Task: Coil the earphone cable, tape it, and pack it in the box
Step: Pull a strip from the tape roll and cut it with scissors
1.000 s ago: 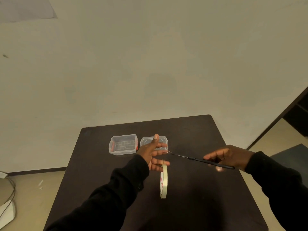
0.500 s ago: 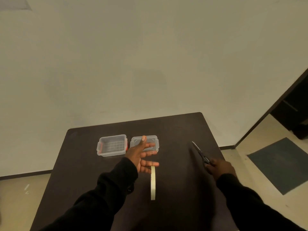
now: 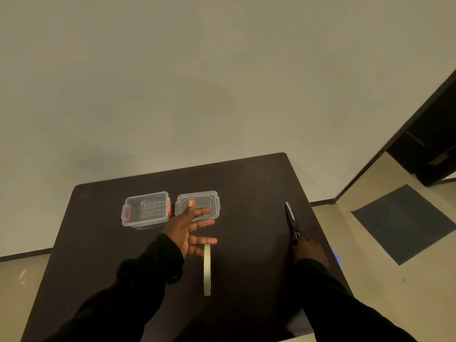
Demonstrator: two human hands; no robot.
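The earphone cable is not showing anywhere in the frame, so you cannot tell where it is lying; none is visible in the box (image 3: pixel 146 210) at centre left. Judging by the task, it is going to be light, limp and springy, so you are best pinching the coil across its bundled strands, not by one loop. The tape (image 3: pixel 207 269) is standing on edge at lower centre, just beside your left hand (image 3: pixel 190 229), which is hovering released, fingers spread, holding nothing, in front of the lid (image 3: pixel 197 204). Your right hand (image 3: pixel 309 253) is resting at the right of the tabletop (image 3: pixel 246 183), on the handle end of the scissors (image 3: pixel 292 222); whether it is gripping them, you cannot tell.
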